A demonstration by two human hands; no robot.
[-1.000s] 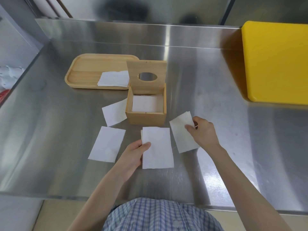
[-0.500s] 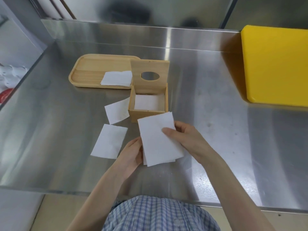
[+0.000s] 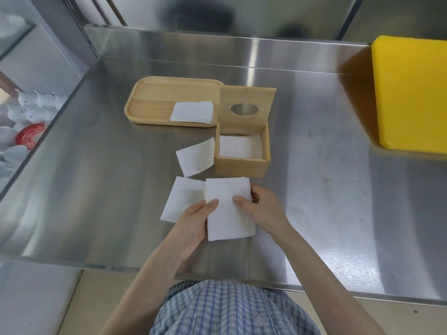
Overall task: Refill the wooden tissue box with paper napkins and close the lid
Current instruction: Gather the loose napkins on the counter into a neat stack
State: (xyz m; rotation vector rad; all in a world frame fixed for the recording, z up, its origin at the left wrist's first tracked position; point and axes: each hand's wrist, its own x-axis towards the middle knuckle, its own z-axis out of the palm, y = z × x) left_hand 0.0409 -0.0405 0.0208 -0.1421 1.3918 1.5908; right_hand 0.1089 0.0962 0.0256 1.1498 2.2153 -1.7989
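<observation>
The wooden tissue box stands on the steel counter with its lid hinged up behind it; white napkins lie inside. In front of the box I hold a small stack of white napkins between both hands: my left hand grips its left edge with the thumb on top, my right hand grips its right edge. Two loose napkins lie on the counter, one left of the box and one partly under the held stack. More napkins sit stacked on the wooden tray.
A yellow cutting board lies at the right back of the counter. Left of the counter, lower down, are white items and a red one. The counter's front edge runs just before my body.
My right hand picked up the napkin at the right and laid it on the one under my left hand. Both hands now hold them as one squared-up stack.
</observation>
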